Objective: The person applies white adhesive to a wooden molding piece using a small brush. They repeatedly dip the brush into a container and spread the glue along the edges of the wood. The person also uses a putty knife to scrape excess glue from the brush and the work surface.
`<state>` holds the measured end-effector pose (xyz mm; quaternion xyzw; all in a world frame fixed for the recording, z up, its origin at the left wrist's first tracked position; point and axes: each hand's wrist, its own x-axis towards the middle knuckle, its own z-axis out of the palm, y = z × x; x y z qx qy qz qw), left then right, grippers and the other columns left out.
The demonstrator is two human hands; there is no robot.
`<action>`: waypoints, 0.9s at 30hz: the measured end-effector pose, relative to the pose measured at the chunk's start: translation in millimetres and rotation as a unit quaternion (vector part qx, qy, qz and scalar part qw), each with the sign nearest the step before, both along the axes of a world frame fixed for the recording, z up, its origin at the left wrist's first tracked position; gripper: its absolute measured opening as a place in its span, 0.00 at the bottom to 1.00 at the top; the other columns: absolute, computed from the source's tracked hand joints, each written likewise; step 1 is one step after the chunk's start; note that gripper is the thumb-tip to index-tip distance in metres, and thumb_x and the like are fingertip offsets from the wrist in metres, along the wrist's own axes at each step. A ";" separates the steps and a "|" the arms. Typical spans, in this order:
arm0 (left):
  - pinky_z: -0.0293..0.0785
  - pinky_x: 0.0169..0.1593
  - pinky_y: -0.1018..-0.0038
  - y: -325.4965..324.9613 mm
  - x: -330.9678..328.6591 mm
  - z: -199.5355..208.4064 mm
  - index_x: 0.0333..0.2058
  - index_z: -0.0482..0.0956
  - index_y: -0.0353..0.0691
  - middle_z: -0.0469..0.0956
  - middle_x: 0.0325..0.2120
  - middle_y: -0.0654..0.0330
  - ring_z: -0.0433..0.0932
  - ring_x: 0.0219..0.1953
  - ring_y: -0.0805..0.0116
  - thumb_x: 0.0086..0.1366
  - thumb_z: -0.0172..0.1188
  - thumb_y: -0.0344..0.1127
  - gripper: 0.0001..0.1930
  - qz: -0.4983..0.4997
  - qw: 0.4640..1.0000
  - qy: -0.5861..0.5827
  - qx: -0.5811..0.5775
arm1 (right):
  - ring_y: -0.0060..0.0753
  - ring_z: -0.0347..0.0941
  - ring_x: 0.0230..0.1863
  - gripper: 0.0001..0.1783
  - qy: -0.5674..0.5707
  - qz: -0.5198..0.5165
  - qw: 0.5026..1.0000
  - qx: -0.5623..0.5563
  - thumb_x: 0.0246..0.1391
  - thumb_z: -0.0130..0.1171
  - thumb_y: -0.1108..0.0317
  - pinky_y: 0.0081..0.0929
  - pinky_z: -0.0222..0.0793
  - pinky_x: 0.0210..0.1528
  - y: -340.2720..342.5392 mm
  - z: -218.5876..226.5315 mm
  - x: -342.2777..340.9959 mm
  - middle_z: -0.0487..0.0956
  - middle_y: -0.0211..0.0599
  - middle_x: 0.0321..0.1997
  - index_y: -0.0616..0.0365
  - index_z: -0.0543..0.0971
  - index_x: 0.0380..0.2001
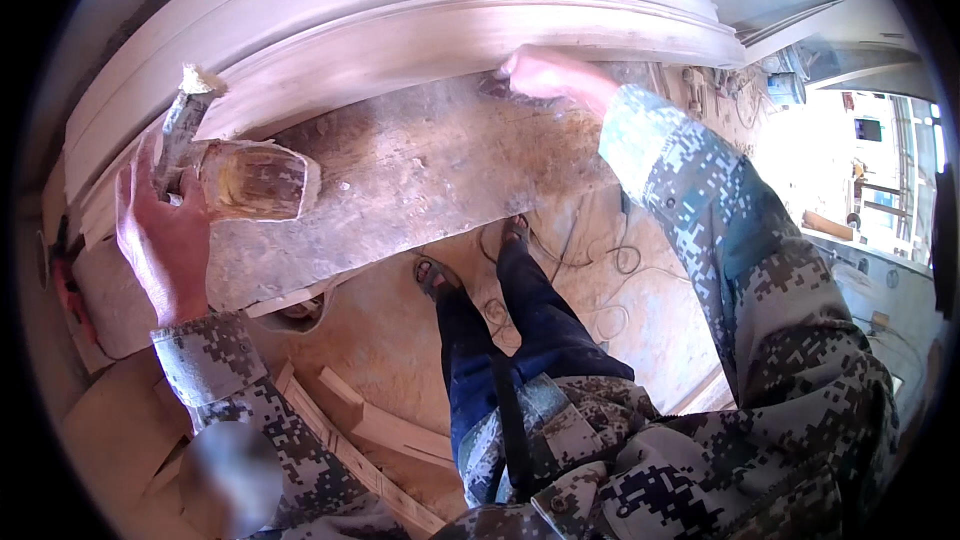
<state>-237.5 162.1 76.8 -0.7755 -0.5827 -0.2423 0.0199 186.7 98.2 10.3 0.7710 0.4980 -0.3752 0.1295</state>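
A person in a camouflage-print jacket (810, 350) stands at a worn, brown-stained counter (400, 185). The left hand (165, 230) grasps a cut-open, scoop-shaped container (262, 185) smeared yellow and brown inside, its open end extending to the right of that hand. A grey, crusted stub with a frayed whitish tip (183, 120) rises just beyond the same fingers; whether it is joined to the container cannot be told.

The right hand (550, 75), fingers curled, is at the near edge of long, pale, stacked boards (400, 40) that stretch beyond both hands; whether it grips anything is unclear. A red-and-black tool (68, 290) lies to the left of the left hand, and a blue bucket (785, 88) stands well to the right of the right hand. Nearer the body than the left hand, light-brown wooden strips (390, 430) lie below the counter.
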 end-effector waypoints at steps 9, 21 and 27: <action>0.74 0.48 0.66 -8.5 -25.0 -14.8 0.50 0.80 0.38 0.78 0.40 0.55 0.80 0.42 0.57 0.61 0.67 0.35 0.18 0.039 0.993 -0.107 -0.001 | 0.30 0.74 0.32 0.19 -0.041 0.137 0.978 -0.153 0.62 0.46 0.74 0.29 0.74 0.35 -34.7 5.7 37.4 0.82 0.45 0.45 0.63 0.80 0.51; 0.73 0.44 0.77 -140.6 -50.3 -48.9 0.47 0.80 0.33 0.82 0.37 0.61 0.77 0.37 0.74 0.64 0.64 0.33 0.15 0.139 0.921 -0.354 -0.087 | 0.41 0.76 0.33 0.15 0.005 0.205 0.966 -0.155 0.54 0.49 0.77 0.35 0.75 0.34 -5.9 4.4 -137.9 0.79 0.51 0.33 0.72 0.80 0.42; 0.66 0.38 0.81 -248.2 -64.8 -88.2 0.44 0.79 0.31 0.73 0.33 0.67 0.69 0.33 0.79 0.64 0.63 0.28 0.10 0.217 0.805 -0.504 -0.227 | 0.26 0.66 0.25 0.20 -0.006 0.207 0.961 -0.183 0.60 0.49 0.73 0.23 0.68 0.27 -12.8 10.4 -90.4 0.75 0.35 0.27 0.56 0.80 0.53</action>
